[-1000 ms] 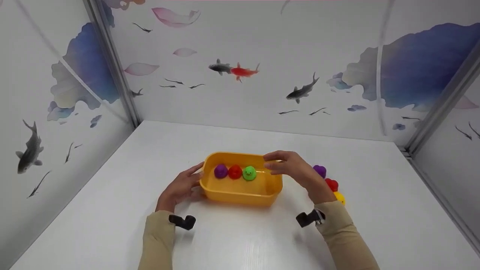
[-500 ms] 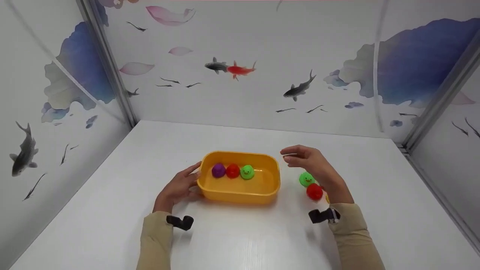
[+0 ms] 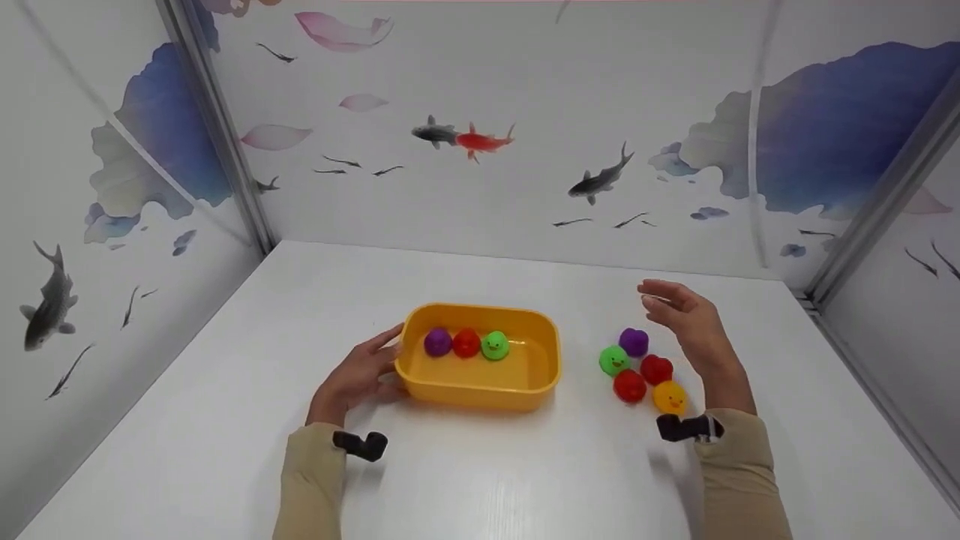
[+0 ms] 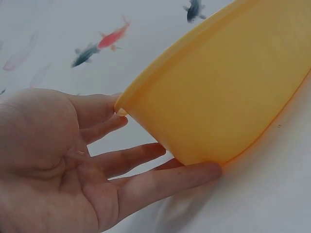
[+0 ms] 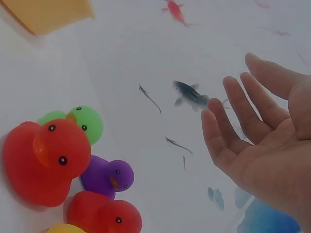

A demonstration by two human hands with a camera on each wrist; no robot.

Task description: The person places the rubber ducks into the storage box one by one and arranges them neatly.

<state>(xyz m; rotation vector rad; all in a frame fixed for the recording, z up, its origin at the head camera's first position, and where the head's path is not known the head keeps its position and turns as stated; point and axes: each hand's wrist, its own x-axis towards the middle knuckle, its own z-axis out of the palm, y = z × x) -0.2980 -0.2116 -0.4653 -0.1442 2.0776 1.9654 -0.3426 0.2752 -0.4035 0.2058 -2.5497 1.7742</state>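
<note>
A yellow plastic basin (image 3: 480, 395) stands on the white table. In it a purple duck (image 3: 438, 342), a red duck (image 3: 466, 343) and a green rubber duck (image 3: 495, 346) sit in a row. My left hand (image 3: 360, 377) touches the basin's left end. In the left wrist view its fingers lie fairly straight against the basin wall (image 4: 214, 92) and low edge. My right hand (image 3: 694, 326) hovers with relaxed fingers and holds nothing. Close to it lie a purple duck (image 3: 634, 343), a green duck (image 3: 614, 361), two red ducks (image 3: 630, 385) and a yellow duck (image 3: 670, 397).
White panels printed with fish (image 3: 600, 182) and petals rise behind and on both sides of the table (image 3: 495, 480). Black camera mounts (image 3: 686, 428) sit at both wrists. The loose ducks are grouped right of the basin.
My right hand has moved from over the basin's right end out to the right, past the loose ducks, which now show fully. The left hand stays at the basin.
</note>
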